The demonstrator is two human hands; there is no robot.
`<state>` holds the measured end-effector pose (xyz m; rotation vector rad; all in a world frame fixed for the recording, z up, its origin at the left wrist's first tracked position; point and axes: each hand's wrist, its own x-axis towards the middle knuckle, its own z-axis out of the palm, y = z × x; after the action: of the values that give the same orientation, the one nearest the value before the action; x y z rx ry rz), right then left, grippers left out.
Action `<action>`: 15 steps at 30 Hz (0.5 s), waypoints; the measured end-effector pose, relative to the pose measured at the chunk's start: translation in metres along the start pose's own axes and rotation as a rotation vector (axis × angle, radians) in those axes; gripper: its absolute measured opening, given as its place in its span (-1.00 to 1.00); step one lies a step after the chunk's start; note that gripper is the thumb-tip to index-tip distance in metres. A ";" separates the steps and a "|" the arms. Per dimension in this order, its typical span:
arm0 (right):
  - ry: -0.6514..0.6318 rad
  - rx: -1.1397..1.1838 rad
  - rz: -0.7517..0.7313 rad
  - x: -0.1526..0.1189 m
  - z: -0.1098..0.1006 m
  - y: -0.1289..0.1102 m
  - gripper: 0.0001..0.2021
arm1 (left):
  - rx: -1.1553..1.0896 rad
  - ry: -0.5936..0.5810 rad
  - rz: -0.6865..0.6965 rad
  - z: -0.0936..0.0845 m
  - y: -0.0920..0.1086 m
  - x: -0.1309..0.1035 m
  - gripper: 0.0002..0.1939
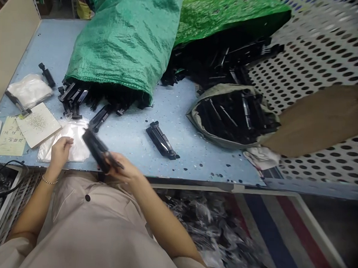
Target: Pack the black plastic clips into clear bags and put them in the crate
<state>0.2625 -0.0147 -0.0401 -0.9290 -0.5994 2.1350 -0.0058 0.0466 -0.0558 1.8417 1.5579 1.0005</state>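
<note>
Below the bench (pixel 130 141), at five o'clock, we see black pieces in clear film (pixel 204 223), apparently finished. At eight, our right hand (pixel 123 168) grips an unwrapped black plastic part (pixel 94 148). At nine, our left hand (pixel 61 150) bunches its fingers over clear bags (pixel 80 147); we cannot tell if it pinches one. At eleven, loose parts (pixel 75 96) remain in the green sack (pixel 126 39).

A black plastic part (pixel 96 147) is gripped by the right hand (pixel 125 169); the left hand (pixel 60 151) is held over clear plastic bags (pixel 78 152). Similar parts (pixel 75 98) are bunched at a green woven sack's (pixel 124 39) mouth on the blue tabletop (pixel 127 141).
</note>
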 end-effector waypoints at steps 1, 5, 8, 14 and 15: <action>-0.043 0.077 0.067 0.012 0.012 0.010 -0.61 | 0.083 -0.015 0.065 -0.003 0.000 -0.001 -0.80; -0.010 0.162 0.182 0.036 0.033 0.032 -0.72 | 0.367 0.032 0.193 -0.021 0.002 -0.003 -0.59; -0.062 0.132 0.201 0.036 0.030 0.034 -0.69 | 0.413 -0.010 0.339 -0.025 0.016 -0.012 -0.45; 0.098 0.237 -0.061 0.028 0.016 0.031 -0.59 | 0.225 -0.180 0.730 0.016 0.053 -0.045 -0.33; 0.148 0.256 -0.123 0.024 0.011 0.030 -0.56 | 0.197 -0.162 0.738 0.024 0.054 -0.046 -0.33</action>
<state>0.2296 -0.0169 -0.0627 -0.8746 -0.2934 1.9576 0.0423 -0.0075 -0.0367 2.6494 0.8991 0.9730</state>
